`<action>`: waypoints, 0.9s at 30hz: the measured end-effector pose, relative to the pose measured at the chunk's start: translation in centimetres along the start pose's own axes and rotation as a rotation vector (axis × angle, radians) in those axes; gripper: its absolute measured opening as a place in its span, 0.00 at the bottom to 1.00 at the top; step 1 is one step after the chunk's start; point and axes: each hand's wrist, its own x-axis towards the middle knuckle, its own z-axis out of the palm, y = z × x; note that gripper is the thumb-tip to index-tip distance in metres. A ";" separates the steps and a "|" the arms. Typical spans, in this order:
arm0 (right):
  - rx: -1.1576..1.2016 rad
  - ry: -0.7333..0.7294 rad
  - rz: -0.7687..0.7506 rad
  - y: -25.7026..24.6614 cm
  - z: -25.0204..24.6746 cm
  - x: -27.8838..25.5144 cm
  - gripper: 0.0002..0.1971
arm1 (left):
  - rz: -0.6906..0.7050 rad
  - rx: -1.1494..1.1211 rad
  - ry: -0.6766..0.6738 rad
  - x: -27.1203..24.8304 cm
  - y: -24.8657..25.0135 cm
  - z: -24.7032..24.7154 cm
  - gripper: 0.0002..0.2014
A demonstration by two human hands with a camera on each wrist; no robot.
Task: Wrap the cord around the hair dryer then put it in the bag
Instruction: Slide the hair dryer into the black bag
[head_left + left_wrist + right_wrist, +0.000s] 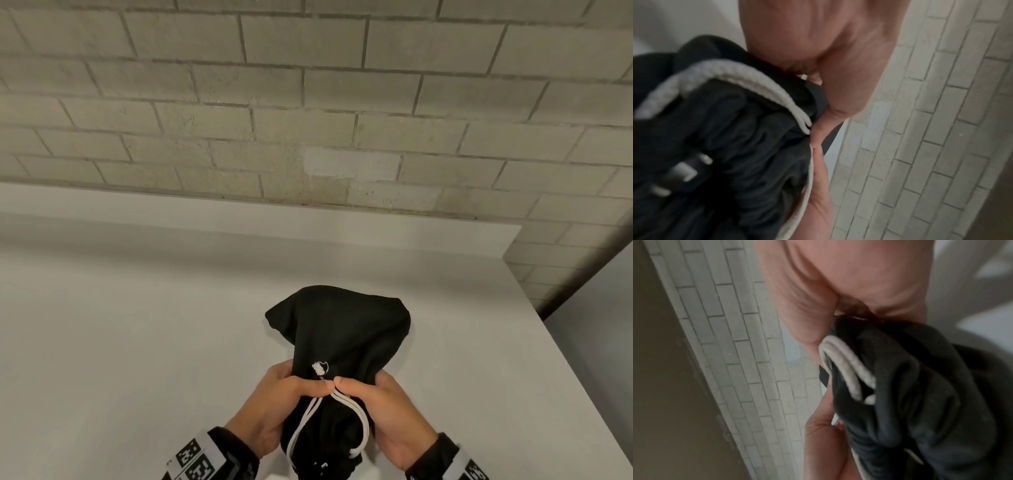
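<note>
A black drawstring bag [342,329] lies on the white table [137,325], bulging at its far end. Its gathered neck points toward me. My left hand [284,397] grips the neck from the left, my right hand [376,401] from the right, and the two thumbs meet on top. White drawstrings [356,416] loop out from under the thumbs. The left wrist view shows the bunched black cloth [748,146] and a thick white cord [719,73] against my palm. In the right wrist view two white cord loops [846,369] lie on the dark fabric [920,394]. The hair dryer is hidden.
A pale brick wall [308,102] runs behind the table. The table's right edge [582,359] falls away beside a grey surface. Bare tabletop spreads to the left and behind the bag. Wrist bands with black-and-white markers [195,459] sit on both wrists.
</note>
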 end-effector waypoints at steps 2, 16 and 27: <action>-0.005 -0.027 -0.036 -0.9 0.9 0.5 0.25 | 0.045 -0.010 0.019 -0.1 1.0 -0.4 0.16; -0.035 -0.079 -0.130 -8.7 9.3 14.1 0.27 | 0.172 -0.072 0.306 6.5 11.3 -7.3 0.18; -0.051 0.000 -0.100 -8.8 12.9 20.4 0.25 | 0.127 -0.023 0.368 11.6 13.4 -11.8 0.20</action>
